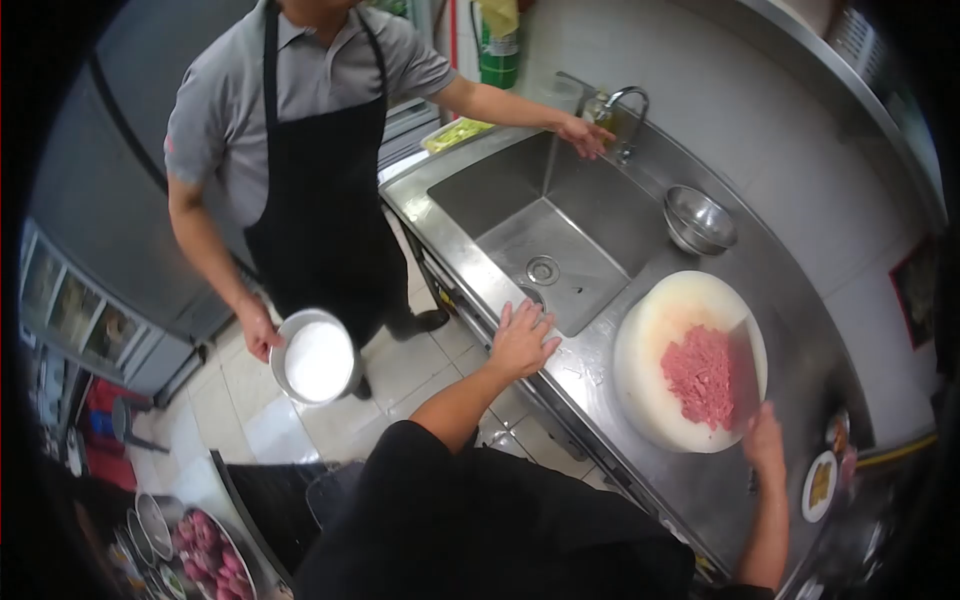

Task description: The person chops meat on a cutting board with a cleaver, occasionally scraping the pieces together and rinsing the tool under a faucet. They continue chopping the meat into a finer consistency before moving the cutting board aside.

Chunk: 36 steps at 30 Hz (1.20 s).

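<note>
On a thick round white chopping board (pixel 640 350) lies a pile of pink minced meat (pixel 697 375). My right hand (pixel 765 442) is closed around the handle of a cleaver; the blade (pixel 745 372) stands at the right side of the meat, partly blurred. My left hand (pixel 523 340) rests with fingers spread on the front rim of the steel sink (pixel 490 285), holding nothing. The handle itself is hidden in my right fist.
A co-worker in a black apron (pixel 325 190) stands across the sink, one hand holding a pot of white contents (pixel 319 360), the other reaching near the tap (pixel 632 95). Stacked metal bowls (pixel 700 218) sit behind the board. A small plate (pixel 819 487) and red onions (pixel 212 555) are nearby.
</note>
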Motion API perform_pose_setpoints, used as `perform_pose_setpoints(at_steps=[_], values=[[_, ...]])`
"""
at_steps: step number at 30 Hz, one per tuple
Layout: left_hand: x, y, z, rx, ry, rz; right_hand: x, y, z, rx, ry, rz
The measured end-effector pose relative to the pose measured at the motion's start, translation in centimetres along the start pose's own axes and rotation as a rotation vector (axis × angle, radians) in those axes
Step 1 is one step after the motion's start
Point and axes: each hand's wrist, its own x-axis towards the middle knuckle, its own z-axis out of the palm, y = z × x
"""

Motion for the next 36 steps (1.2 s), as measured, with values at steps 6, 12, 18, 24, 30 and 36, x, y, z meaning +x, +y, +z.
perform_pose_setpoints(at_steps=[6,12,18,24,30,36], values=[[-13.8,-7.5,3.9,-0.298,-0.079,-0.319,0.0,-0.6,0.1,0.250,-0.109,0.095],[-34.0,-10.7,10.0,-0.695,-0.409,-1.135,4.1,8.6,3.3,-0.035,0.008,-0.217],[-38.9,-0.4,9.8,-1.774,-0.257,-1.771,1.9,3.2,1.1,0.143,-0.138,-0.030],[-50.7,6.0,13.8,-1.683,-0.616,-1.598,2.4,4.6,0.9,0.130,-0.119,-0.060],[-36.2,8.5,16.9,-1.414,-0.377,-1.566,2.5,3.9,1.7,0.198,-0.086,-0.017],[-35.0,3.4,14.8,-1.200,-0.465,-1.673,1.5,1.9,1.1,0.181,-0.068,0.045]])
